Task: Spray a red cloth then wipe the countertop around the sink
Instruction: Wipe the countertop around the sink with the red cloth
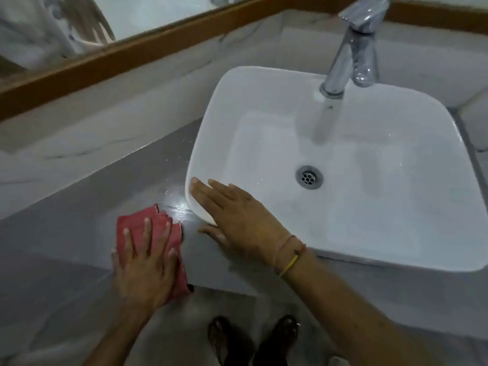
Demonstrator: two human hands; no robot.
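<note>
Both hands are flat and spread wide, neither one curled around anything. Left hand (144, 262) presses palm-down on the red cloth (158, 233), fingers splayed across it, pinning the folded cloth to the grey countertop (79, 207) close to the counter's front edge; the cloth shows beyond the fingertips and along the thumb side of that hand. Just beside the cloth, between the two hands, a wet streaked patch shines on the counter. Right hand (235, 220) lies open with its fingers stretched over the near-left corner of the white sink (369, 233), its thumb down on the counter below the rim, and thin cords circle its wrist. Beyond the right hand, the drain (309, 177) sits in the basin floor, and farther off a chrome faucet (351, 48) reaches over the back rim. Past the left hand a wood-framed mirror (132, 11) runs along the wall. Below both forearms, two sandalled feet (253, 339) stand on the floor.
</note>
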